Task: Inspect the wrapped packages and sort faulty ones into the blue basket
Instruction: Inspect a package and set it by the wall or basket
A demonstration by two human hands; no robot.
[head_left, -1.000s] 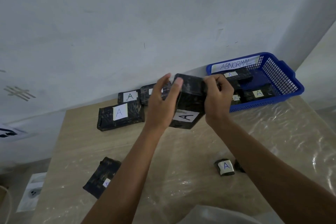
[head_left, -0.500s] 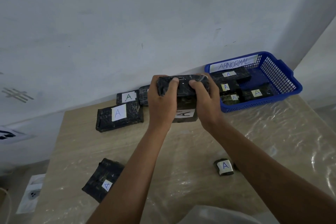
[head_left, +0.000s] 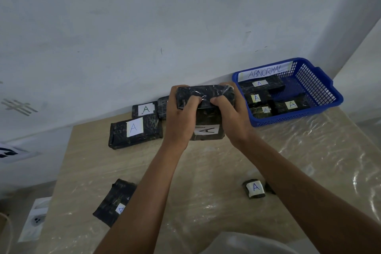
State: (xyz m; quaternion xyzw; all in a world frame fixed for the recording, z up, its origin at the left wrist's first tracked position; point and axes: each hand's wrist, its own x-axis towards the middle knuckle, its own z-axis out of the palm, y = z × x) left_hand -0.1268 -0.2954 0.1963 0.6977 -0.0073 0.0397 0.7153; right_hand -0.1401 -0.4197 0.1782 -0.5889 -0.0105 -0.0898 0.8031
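Change: package (head_left: 206,107) tipped further since a second ago, label now facing down and toward the wearer, top edge rolled away; both hands shifted from its ends onto its upper face.
Left hand (head_left: 181,113): fingers (head_left: 193,100) curled over the near top edge, gripping the wrapped package.
Right hand (head_left: 231,113): fingers (head_left: 216,101) curled likewise, gripping the same package.
Package place: between both palms, held clear of the counter (head_left: 206,171), long axis running left to right across the fingers.
Blue basket (head_left: 321,93): just right of the right hand, beyond its knuckles, already holding several packages.
Nearer hand: right, judged best placed for any drop.
Verdict: fault not readable.
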